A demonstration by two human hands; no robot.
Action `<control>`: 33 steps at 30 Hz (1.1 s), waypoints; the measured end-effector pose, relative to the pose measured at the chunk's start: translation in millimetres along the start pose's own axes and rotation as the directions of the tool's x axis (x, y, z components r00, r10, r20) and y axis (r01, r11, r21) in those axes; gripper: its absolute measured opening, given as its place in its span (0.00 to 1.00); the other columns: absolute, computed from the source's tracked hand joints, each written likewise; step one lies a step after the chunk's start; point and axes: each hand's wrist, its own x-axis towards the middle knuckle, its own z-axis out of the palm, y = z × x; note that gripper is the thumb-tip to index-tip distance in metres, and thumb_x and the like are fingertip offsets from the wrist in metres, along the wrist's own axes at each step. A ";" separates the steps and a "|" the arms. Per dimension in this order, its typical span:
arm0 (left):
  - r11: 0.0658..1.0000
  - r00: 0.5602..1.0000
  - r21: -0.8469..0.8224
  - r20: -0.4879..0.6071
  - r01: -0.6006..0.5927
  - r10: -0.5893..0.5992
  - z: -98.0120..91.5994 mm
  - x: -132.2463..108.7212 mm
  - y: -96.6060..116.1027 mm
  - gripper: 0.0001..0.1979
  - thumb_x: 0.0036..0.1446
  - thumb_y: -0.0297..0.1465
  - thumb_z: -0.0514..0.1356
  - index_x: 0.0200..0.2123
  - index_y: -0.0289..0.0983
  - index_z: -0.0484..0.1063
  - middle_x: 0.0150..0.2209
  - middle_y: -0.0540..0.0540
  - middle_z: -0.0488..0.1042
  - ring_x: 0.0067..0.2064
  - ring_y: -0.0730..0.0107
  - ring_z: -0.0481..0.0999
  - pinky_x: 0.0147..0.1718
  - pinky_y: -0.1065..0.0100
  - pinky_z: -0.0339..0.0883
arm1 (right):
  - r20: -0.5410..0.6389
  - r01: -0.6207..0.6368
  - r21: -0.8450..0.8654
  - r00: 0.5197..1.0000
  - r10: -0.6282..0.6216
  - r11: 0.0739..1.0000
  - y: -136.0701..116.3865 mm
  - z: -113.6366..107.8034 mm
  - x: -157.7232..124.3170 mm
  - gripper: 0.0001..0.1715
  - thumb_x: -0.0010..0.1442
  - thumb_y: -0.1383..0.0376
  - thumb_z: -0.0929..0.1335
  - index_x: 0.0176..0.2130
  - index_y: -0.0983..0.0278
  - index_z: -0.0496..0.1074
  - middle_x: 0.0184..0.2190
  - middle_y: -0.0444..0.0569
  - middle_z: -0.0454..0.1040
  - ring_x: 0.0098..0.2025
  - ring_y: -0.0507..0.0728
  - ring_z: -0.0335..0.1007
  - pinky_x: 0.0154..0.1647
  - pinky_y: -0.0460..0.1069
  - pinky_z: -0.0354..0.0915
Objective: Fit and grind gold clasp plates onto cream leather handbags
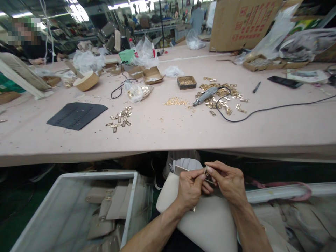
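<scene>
A beige leather bag rests across my lap below the table edge. My left hand is closed at the bag's upper edge, its thumb and forefinger pinching the beige material. Against it, the fingertips of my right hand are pinched on a small metal fitting. Both hands meet at this one spot, and the fingers hide most of the fitting and the edge. A thin, shiny metal end sticks out below my left hand.
On the table lie gold metal plates, small gold pieces, an electric screwdriver with its cord, and a black sheet. A crate of beige bags stands left; another bin is right. A person sits far left.
</scene>
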 end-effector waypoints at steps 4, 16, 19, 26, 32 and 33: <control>0.999 0.999 0.044 -0.045 -0.009 0.011 1.1 -3.0 -3.0 0.16 0.66 0.36 0.63 0.48 0.30 0.81 0.23 0.44 0.79 0.20 0.71 0.76 0.20 0.75 0.72 | 0.047 -0.056 0.044 0.997 0.054 0.997 7.4 -4.4 1.9 0.16 0.62 0.54 0.75 0.44 0.63 0.82 0.28 0.46 0.70 0.24 0.52 0.63 0.22 0.46 0.61; 0.998 0.967 0.049 -0.249 -0.036 0.047 11.0 -5.0 -19.4 0.10 0.65 0.32 0.63 0.41 0.31 0.82 0.20 0.48 0.76 0.19 0.70 0.75 0.20 0.74 0.71 | -0.036 0.124 -0.295 0.989 -0.140 0.948 -4.3 14.5 -7.7 0.15 0.68 0.57 0.68 0.40 0.64 0.80 0.31 0.50 0.74 0.30 0.56 0.70 0.29 0.50 0.64; 0.987 0.969 0.147 -0.226 -0.069 0.102 13.1 -7.9 -18.1 0.11 0.67 0.32 0.61 0.37 0.33 0.81 0.21 0.47 0.76 0.21 0.69 0.75 0.21 0.73 0.71 | -0.035 0.032 -0.219 0.999 -0.041 0.975 -4.6 11.3 -6.8 0.15 0.66 0.55 0.70 0.39 0.64 0.81 0.29 0.49 0.74 0.28 0.55 0.68 0.25 0.49 0.63; 0.869 0.952 0.413 -0.015 -0.272 0.305 11.9 -10.9 2.1 0.12 0.67 0.27 0.58 0.45 0.36 0.82 0.31 0.45 0.81 0.28 0.68 0.80 0.30 0.70 0.77 | -0.032 -0.110 -0.034 0.994 0.109 0.993 9.9 -6.0 -0.8 0.22 0.61 0.51 0.74 0.43 0.66 0.83 0.24 0.46 0.70 0.25 0.54 0.65 0.23 0.47 0.60; 0.962 0.997 0.262 0.031 -0.080 0.075 3.5 -9.6 3.7 0.13 0.67 0.29 0.58 0.46 0.35 0.83 0.29 0.44 0.81 0.26 0.69 0.79 0.28 0.72 0.77 | 0.002 -0.136 0.061 0.991 0.136 0.989 17.5 -7.6 -2.5 0.21 0.61 0.52 0.75 0.44 0.67 0.82 0.24 0.45 0.70 0.24 0.52 0.64 0.23 0.46 0.62; 0.970 0.998 0.238 0.017 -0.059 0.057 3.1 -8.9 2.4 0.12 0.67 0.29 0.59 0.45 0.34 0.83 0.28 0.44 0.81 0.25 0.69 0.79 0.28 0.72 0.77 | 0.003 -0.128 0.055 0.992 0.128 0.990 16.7 -7.1 -2.7 0.21 0.61 0.52 0.75 0.44 0.66 0.82 0.25 0.45 0.70 0.24 0.52 0.64 0.23 0.46 0.62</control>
